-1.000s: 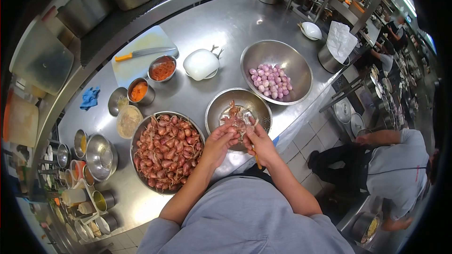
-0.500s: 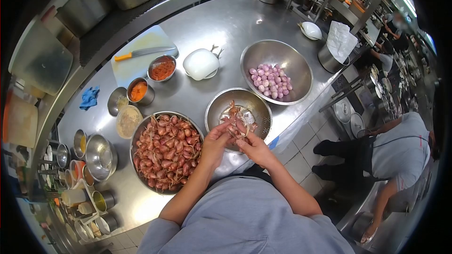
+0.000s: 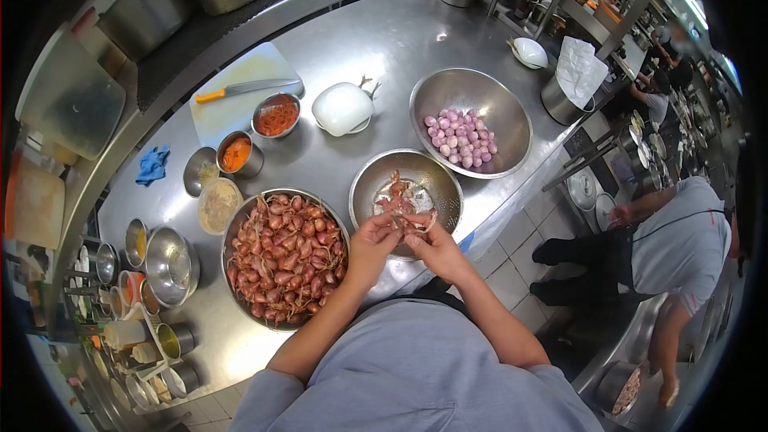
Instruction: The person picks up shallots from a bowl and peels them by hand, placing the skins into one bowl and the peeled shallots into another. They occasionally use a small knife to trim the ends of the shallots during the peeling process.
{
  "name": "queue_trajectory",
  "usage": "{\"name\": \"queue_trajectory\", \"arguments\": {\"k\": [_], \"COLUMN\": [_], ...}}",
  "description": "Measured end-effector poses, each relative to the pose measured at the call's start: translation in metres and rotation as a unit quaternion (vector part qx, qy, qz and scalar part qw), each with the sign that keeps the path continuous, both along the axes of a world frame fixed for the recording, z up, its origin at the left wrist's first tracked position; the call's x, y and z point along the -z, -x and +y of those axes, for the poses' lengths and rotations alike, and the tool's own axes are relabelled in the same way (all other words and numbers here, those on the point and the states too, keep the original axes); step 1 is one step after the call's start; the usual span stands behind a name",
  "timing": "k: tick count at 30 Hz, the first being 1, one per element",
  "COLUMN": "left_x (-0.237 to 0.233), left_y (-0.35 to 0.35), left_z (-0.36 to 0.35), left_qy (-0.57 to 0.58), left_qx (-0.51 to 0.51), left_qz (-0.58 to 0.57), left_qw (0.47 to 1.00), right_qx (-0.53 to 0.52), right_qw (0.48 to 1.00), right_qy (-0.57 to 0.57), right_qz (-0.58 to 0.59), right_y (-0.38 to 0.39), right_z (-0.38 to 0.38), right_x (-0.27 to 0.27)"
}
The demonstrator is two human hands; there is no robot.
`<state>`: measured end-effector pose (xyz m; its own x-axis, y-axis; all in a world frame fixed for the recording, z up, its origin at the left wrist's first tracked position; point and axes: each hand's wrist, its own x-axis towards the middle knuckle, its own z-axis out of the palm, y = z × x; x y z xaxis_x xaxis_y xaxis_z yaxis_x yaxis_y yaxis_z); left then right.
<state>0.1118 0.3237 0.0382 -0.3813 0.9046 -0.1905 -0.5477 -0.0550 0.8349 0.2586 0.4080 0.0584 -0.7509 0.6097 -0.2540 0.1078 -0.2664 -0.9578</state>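
1. The left hand [image 3: 372,242] and the right hand [image 3: 432,250] meet fingertip to fingertip. Both are pinched shut on one small reddish-brown shallot [image 3: 406,221].
2. The shallot sits between the two hands, just over the near rim of a round steel bowl of loose papery skins [image 3: 370,184] — the landmark for everything below.
3. Just left of the skins bowl, a wide steel bowl [image 3: 227,260] is heaped with unpeeled red-brown shallots [image 3: 284,260].
4. Behind the skins bowl and to its right, a larger steel bowl [image 3: 480,88] holds a cluster of peeled pale-purple shallots [image 3: 460,138].
5. Behind it to the left stands a white lidded dish [image 3: 342,108]. Further left is a small steel cup of orange paste [image 3: 238,154].
6. Beyond these lies a white cutting board [image 3: 264,64] carrying a knife with an orange handle [image 3: 244,90].
7. All of this rests on the shiny steel bench [image 3: 384,40]. Well apart to the right of the skins bowl, a person in a grey shirt [image 3: 680,248] bends low.
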Motion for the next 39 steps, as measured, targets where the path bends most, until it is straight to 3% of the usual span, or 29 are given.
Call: {"name": "queue_trajectory", "arguments": {"k": [4, 10, 16, 18, 22, 24, 28, 31, 33, 37, 39], "left_x": [0.011, 0.011, 0.010, 0.016, 0.004, -0.005, 0.000, 0.022, 0.027, 0.017, 0.011], "left_y": [-0.004, -0.004, -0.007, -0.004, -0.002, -0.001, 0.004, 0.007, 0.011, 0.012, 0.010], "left_z": [0.001, 0.002, 0.000, 0.000, 0.000, 0.005, 0.005, 0.006, 0.006, 0.003, 0.002], "left_qy": [-0.023, -0.023, -0.068, -0.044, -0.027, -0.048, -0.038, -0.034, -0.023, -0.017, 0.014], "left_qx": [-0.019, -0.013, -0.023, -0.017, -0.010, -0.017, 0.001, -0.015, -0.079, -0.037, 0.042], "left_qz": [0.031, 0.072, 0.098, 0.068, 0.020, -0.005, -0.048, 0.012, 0.217, 0.229, 0.063], "left_qw": [0.999, 0.997, 0.993, 0.997, 0.999, 0.999, 0.998, 0.999, 0.973, 0.972, 0.997], "right_qx": [0.032, 0.060, 0.091, 0.087, 0.088, 0.101, 0.093, 0.074, 0.097, 0.097, 0.081], "right_qw": [0.999, 0.994, 0.985, 0.991, 0.990, 0.974, 0.966, 0.980, 0.993, 0.990, 0.988], "right_qy": [0.020, -0.042, 0.141, -0.060, -0.083, 0.193, 0.231, 0.177, -0.014, -0.068, -0.116], "right_qz": [0.016, 0.085, 0.043, 0.085, 0.071, 0.064, 0.069, 0.046, 0.065, 0.077, 0.054], "right_y": [0.004, 0.006, 0.007, 0.013, 0.012, 0.007, 0.008, 0.010, 0.013, 0.012, 0.011], "right_z": [-0.004, -0.007, -0.009, -0.009, -0.009, -0.008, -0.009, -0.008, -0.006, -0.005, -0.006], "right_x": [-0.004, 0.010, 0.000, 0.006, 0.001, -0.011, -0.020, -0.009, 0.003, 0.014, 0.015]}}
